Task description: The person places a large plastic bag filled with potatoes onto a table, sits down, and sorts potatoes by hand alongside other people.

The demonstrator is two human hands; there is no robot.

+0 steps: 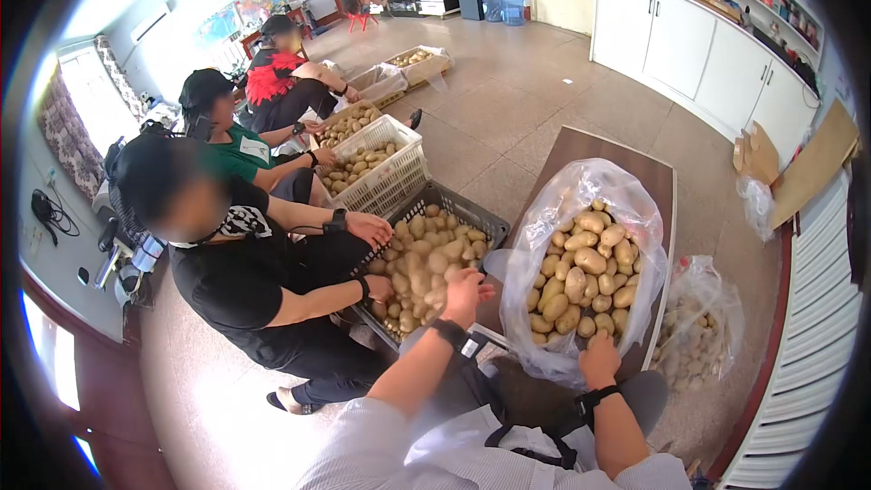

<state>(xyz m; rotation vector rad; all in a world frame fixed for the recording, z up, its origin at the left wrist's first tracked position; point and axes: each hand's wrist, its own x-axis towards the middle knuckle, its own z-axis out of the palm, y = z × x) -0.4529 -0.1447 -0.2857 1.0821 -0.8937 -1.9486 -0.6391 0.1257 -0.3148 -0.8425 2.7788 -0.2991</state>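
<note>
One of your hands, the left hand [469,295], seemingly empty with fingers loosely spread, hangs over the black crate [467,202] in the head view; your right hand [599,361] curls at the clear bag [544,358], its hold unclear. Bagged potatoes [588,261] rest on the brown tabletop [581,147]; white cabinets [676,50] stand beyond the tiled floor [490,118].

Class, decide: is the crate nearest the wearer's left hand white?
No, the left hand is nearest a black crate, with a white crate beyond.

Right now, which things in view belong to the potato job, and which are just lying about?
Apparently in the job: potatoes, the clear plastic bag at your right hand, brown table, black perforated crate, white slatted crate.

Apparently just lying about: cardboard sheet, crumpled clear plastic, blue water jug.
</note>
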